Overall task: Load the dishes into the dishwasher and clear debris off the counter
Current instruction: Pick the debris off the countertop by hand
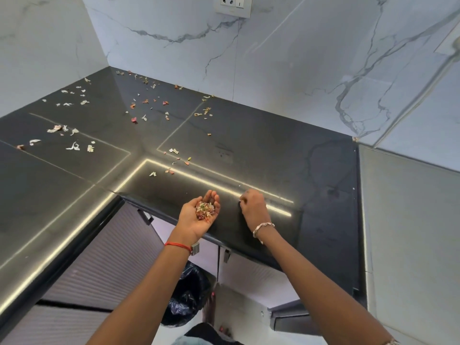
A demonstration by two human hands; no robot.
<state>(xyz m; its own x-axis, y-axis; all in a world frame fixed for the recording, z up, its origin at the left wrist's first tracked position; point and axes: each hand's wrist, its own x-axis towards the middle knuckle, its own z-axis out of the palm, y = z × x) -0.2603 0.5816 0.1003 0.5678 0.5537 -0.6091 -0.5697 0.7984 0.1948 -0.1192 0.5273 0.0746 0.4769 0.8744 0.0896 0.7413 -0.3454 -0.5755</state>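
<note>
Cupping scraps (204, 210) in the open left hand (196, 219), right hand (254, 207) curled on counter (273, 155), its grip unclear.

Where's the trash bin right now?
Head view, bottom centre: bin on the floor below the counter edge, in frame under the left hand, foot beside it.

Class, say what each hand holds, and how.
The left hand carries scraps in its cupped palm. The right hand curls on the counter; whether it pinches anything cannot be told.
</note>
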